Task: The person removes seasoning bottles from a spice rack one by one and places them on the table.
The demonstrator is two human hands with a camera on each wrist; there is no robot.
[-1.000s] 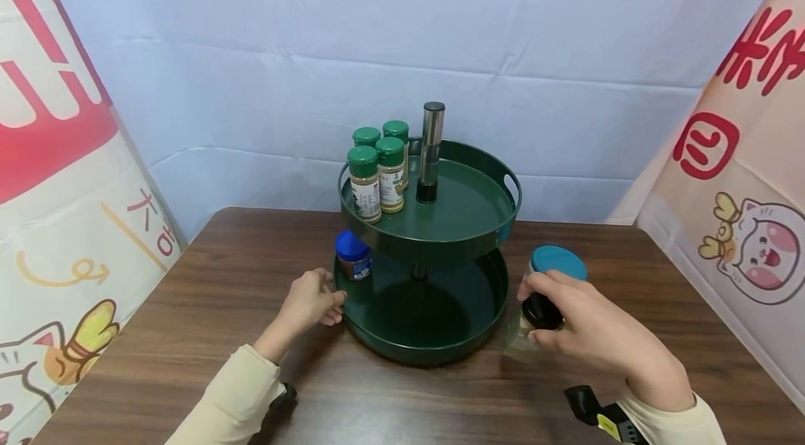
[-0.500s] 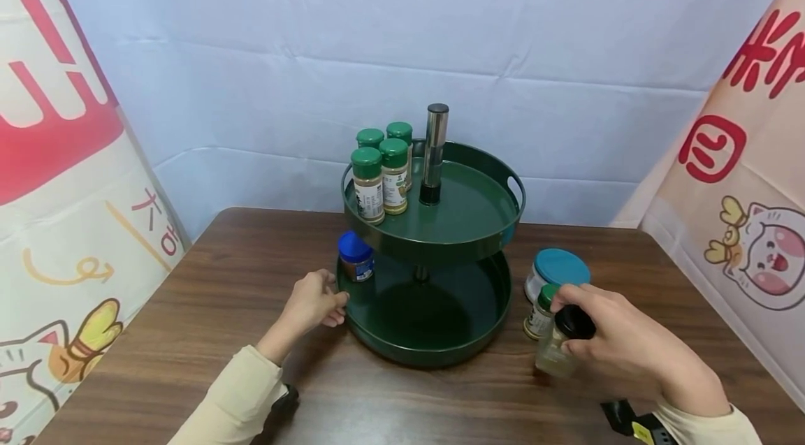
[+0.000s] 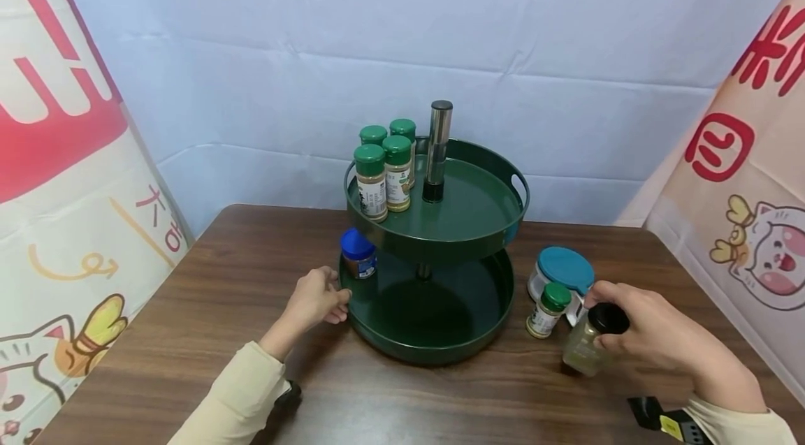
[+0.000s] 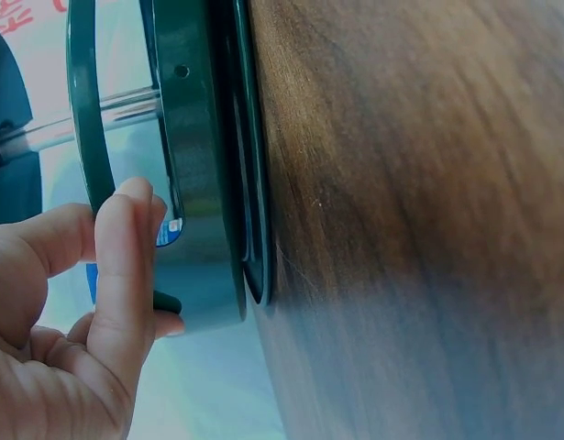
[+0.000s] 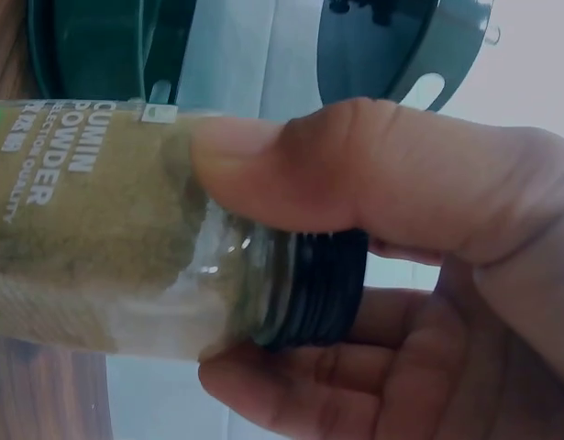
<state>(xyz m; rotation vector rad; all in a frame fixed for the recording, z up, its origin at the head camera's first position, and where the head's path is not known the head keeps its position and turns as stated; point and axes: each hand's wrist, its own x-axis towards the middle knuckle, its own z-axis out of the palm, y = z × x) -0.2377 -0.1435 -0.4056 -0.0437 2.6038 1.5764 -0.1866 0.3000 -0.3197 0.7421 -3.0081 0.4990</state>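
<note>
My right hand (image 3: 666,337) holds a clear jar of cumin powder (image 3: 582,350) with a black lid, low over the table to the right of the green two-tier turntable rack (image 3: 434,247). In the right wrist view, the jar's label (image 5: 80,137) reads cumin powder, and thumb and fingers pinch it around the neck. My left hand (image 3: 316,300) grips the lower tray's rim at the left; in the left wrist view the fingers curl through its handle cutout around the rim strip (image 4: 89,119). A blue-lidded jar (image 3: 358,254) stands inside the lower tray near that hand.
Several green-capped spice bottles (image 3: 372,186) stand on the upper tray, left of the metal post (image 3: 439,144). Right of the rack are another green-capped bottle (image 3: 544,316) and a blue-lidded white container (image 3: 564,267). The wooden table (image 3: 207,284) ends at a hanging cloth behind.
My right hand has carried the cumin jar rightward and slightly toward me, away from the rack, uncovering the green-capped bottle. My left hand keeps its grip on the lower tray.
</note>
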